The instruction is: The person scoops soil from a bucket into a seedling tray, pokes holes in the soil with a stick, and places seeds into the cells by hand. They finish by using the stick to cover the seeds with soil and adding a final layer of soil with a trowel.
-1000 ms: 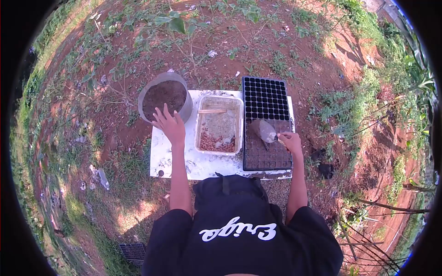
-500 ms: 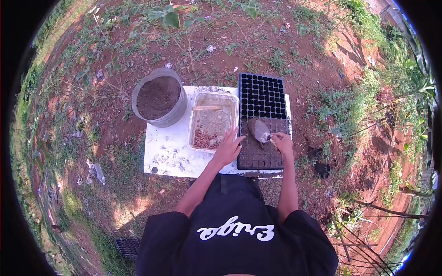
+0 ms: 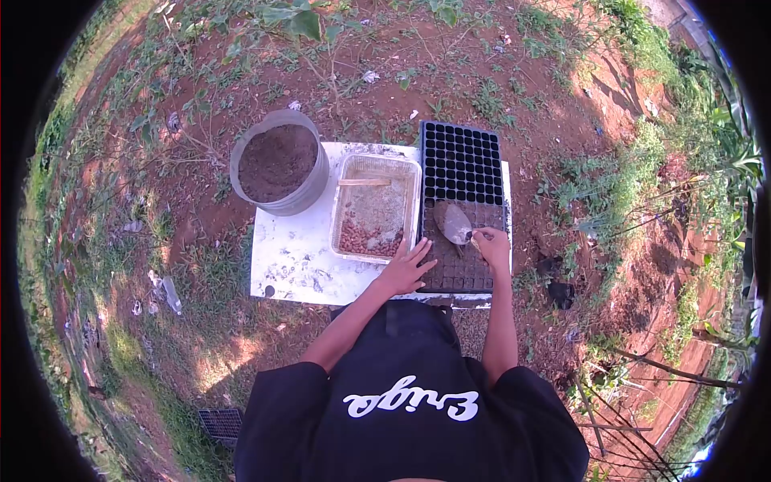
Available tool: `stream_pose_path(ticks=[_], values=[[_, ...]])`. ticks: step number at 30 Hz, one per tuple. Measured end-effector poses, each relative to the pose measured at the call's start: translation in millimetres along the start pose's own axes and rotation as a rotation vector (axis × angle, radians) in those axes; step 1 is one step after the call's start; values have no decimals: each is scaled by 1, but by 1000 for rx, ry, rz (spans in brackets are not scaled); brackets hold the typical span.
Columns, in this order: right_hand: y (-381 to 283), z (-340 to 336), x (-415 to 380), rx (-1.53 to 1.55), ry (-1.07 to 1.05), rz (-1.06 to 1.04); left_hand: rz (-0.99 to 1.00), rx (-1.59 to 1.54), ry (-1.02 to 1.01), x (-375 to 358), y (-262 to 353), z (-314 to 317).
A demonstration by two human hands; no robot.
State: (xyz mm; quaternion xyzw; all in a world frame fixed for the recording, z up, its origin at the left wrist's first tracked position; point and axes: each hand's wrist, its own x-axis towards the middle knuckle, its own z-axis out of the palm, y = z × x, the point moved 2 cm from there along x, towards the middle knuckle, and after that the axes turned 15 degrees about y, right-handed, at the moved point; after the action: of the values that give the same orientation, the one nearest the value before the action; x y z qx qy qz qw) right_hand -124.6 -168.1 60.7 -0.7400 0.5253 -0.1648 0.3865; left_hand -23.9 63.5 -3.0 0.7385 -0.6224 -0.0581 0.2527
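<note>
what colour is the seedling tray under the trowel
Black, seen in the head view: the seedling tray under the trowel.

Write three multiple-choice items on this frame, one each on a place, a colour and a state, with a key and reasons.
1. Where does the bucket of soil stand?
A. at the white board's far left corner
B. on the seedling tray
C. inside the clear tub

2. What colour is the seedling tray?
A. white
B. black
C. red

3. What is the right hand doing?
A. resting flat and empty
B. holding a trowel over the tray
C. lifting the bucket

Key: 1 A, the bucket overlaps the white board at that corner. 2 B, its cell grid is black. 3 B, its fingers close on the handle of the trowel, blade over filled cells.
</note>
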Motion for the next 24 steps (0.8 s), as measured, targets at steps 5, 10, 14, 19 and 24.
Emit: stream_pose_path(ticks=[5,10,14,19,24], values=[[-3,-1,0,5,18,12,23,39,11,-2,-1,4],[0,-2,1,-59,56,-61,26,79,-43,-2,-2,7],[-5,-6,-2,-59,51,-19,18,60,-50,-1,-3,8],[7,-1,4,-95,106,-139,-1,49,-67,-1,-2,6],[10,2,6,-114,105,-163,-4,59,-84,0,-3,8]])
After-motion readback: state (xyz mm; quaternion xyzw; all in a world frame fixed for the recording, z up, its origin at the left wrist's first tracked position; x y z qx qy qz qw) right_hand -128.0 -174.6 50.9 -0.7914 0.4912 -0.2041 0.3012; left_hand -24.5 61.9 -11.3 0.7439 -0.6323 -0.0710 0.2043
